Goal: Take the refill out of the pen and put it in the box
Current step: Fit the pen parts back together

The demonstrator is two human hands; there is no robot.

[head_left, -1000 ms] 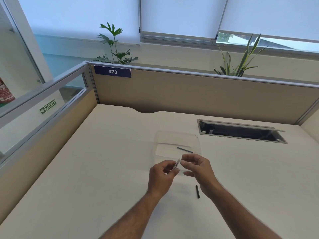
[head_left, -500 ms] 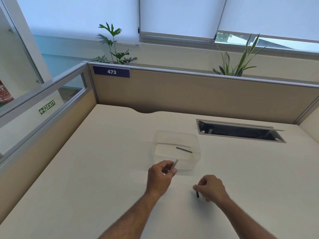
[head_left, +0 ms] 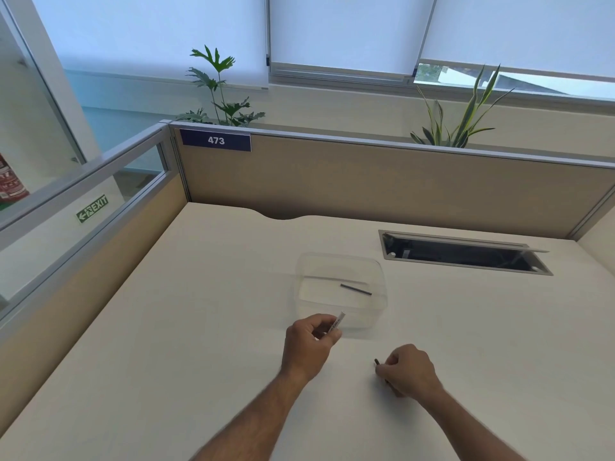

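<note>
Worktop [head_left: 206, 327], cream laminate, fills the lower frame, ringed by beige partition panels.

Item: clear, thin-walled plastic box [head_left: 377, 267], open-topped, centre of frame. Inside lies a slim dark rod [head_left: 355, 289], probably the refill, flat on the bottom toward the right wall; if so, the main step looks complete.

Item: white pen barrel with printed lettering [head_left: 337, 323], pinched in the left hand [head_left: 307, 344] just below the box's near wall, its tip angled up toward the box. Fingers are curled round the barrel, likely to keep it steady for reassembly.

Item: short dark piece, possibly a cap or end plug [head_left: 377, 362], on the worktop at lower centre-right. The right hand [head_left: 411, 369] is bunched over it, fingertips closing on it; whether it is lifted clear cannot be told. Probable purpose: fetching the part to refit it to the barrel.

Item: recessed cable tray with grey metal flap [head_left: 462, 252], upper right, unused.
</note>
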